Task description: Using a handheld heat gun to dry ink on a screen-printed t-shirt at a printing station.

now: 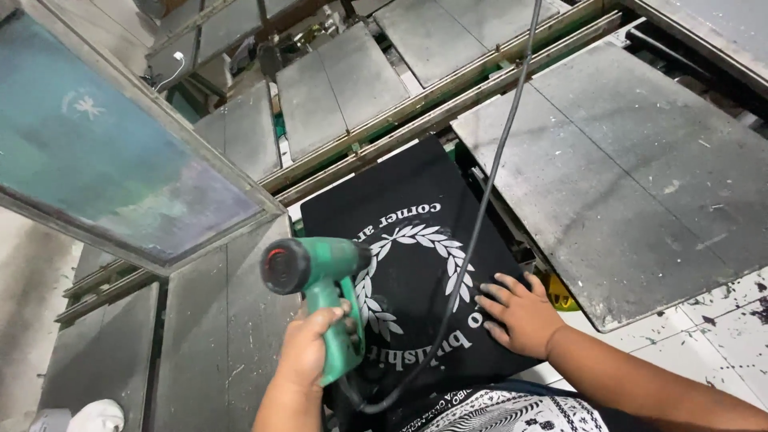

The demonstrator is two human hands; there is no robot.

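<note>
A black garment panel (pixel 416 264) with a white wreath print lies flat on a printing pallet at the centre of the frame. The print looks fully laid down; by the look of it, drying is what remains. The left hand (pixel 308 352) grips a green heat gun (pixel 320 280), nozzle toward the print. The right hand (pixel 516 312) rests flat, fingers spread, on the panel's near corner. A raised screen frame (pixel 120 152) stands at left, with bare grey pallets (pixel 632 176) around.
</note>
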